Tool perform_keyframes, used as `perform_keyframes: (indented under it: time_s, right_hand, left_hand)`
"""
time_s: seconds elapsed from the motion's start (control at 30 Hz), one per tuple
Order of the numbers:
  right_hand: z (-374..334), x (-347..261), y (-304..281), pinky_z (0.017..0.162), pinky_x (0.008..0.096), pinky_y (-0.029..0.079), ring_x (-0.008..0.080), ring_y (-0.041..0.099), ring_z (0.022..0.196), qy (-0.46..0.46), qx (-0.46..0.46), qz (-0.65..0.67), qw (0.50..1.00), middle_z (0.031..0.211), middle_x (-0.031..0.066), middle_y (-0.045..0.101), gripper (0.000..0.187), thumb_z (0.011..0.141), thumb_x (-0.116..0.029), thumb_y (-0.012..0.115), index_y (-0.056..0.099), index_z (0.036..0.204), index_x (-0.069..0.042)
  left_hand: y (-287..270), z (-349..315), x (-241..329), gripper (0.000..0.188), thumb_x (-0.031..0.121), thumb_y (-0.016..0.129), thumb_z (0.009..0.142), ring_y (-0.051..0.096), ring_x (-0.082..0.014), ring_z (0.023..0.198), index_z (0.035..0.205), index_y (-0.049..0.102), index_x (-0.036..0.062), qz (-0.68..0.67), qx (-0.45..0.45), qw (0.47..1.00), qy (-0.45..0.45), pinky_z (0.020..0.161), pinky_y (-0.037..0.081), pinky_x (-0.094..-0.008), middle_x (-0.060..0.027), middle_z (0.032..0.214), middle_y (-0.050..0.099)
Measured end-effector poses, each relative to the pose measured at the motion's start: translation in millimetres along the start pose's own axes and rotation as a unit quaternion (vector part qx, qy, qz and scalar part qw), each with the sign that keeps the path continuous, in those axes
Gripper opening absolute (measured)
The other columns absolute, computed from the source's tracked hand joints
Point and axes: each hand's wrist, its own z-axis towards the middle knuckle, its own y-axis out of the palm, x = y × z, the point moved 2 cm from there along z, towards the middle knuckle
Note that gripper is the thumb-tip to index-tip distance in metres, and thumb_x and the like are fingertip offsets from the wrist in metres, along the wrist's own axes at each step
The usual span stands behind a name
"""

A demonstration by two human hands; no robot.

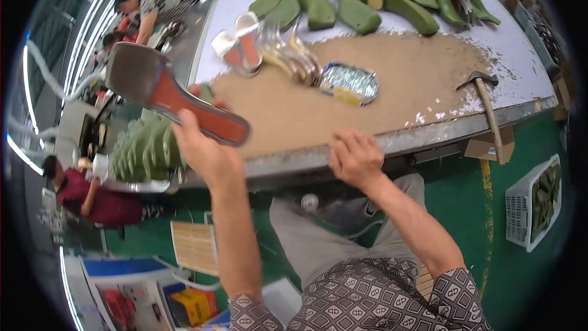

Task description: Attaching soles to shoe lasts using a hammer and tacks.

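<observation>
My left hand (208, 150) is wrapped round a shoe (177, 97), raised above the left end of the bench with its underside turned toward me. That underside is reddish brown at the heel and waist and dark grey at the broad toe. A bit of green, probably a last, shows behind it near my fingers. At the bench's front edge my right hand (357, 158) is closed, fingers curled in; whatever they hold, if anything, is hidden. Beyond it lies an oval tin (349, 83) full of small shiny bits. A hammer (488, 110) rests at the right, its handle overhanging the edge.
Green shoe lasts (352, 9) line the bench's far side; more (147, 150) stand at the left. Metallic shoe uppers (242, 46) lie near the tin. White scraps dot the brown board (422, 73). A crate (533, 202) stands on the right floor. Two or more people work at the left.
</observation>
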Motion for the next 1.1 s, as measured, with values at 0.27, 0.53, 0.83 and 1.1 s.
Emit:
perform_keyframes:
  time_s: [0.27, 0.53, 0.83, 1.1]
  right_hand:
    - [-9, -4, 2, 0.078, 0.0349, 0.046, 0.022, 0.059, 0.089, -0.033, 0.011, 0.025, 0.999, 0.093, 0.0045, 0.059, 0.013, 0.077, -0.02, 0.062, 0.059, 0.084, -0.009]
    - [-7, -3, -7, 0.08, 0.0371, 0.045, 0.023, 0.058, 0.091, -0.005, -0.006, 0.037, 0.999, 0.095, 0.0057, 0.059, 0.014, 0.077, -0.021, 0.062, 0.059, 0.084, -0.009]
    - [14, 3, -17, 0.077, 0.0423, 0.048, 0.0289, 0.062, 0.086, 0.17, -0.069, 0.286, 0.941, 0.085, 0.0091, 0.064, 0.018, 0.076, -0.023, 0.071, 0.065, 0.083, -0.007]
    - [165, 181, 48, 0.089, 0.0431, 0.046, 0.0312, 0.053, 0.112, 0.194, 0.007, -0.028, 0.981, 0.12, 0.0149, 0.056, 0.061, 0.074, -0.031, 0.074, 0.05, 0.123, -0.005]
  left_hand:
    - [-59, -121, 38, 0.041, 0.016, 0.039, 0.099, 0.062, -0.026, 0.087, 0.138, 0.032, 0.0062, -0.002, 0.049, 0.995, -0.084, 0.08, 0.052, -0.0417, -0.0152, 0.126, 0.053]
    - [-26, -98, 52, 0.041, 0.022, 0.032, 0.1, 0.062, -0.0236, 0.08, 0.138, 0.034, 0.0067, -0.039, -0.001, 0.999, -0.037, 0.073, 0.052, -0.0409, -0.0147, 0.125, 0.054]
    - [1, -65, -33, 0.037, 0.017, 0.036, 0.095, 0.061, -0.023, 0.072, 0.13, 0.041, 0.0059, -0.038, -0.005, 0.994, -0.106, 0.069, 0.052, -0.0395, -0.012, 0.114, 0.059]
    - [6, -77, -13, 0.036, 0.019, 0.035, 0.096, 0.06, -0.0213, 0.066, 0.129, 0.04, 0.0061, -0.016, -0.02, 0.993, -0.115, 0.06, 0.052, -0.0374, -0.0127, 0.107, 0.059]
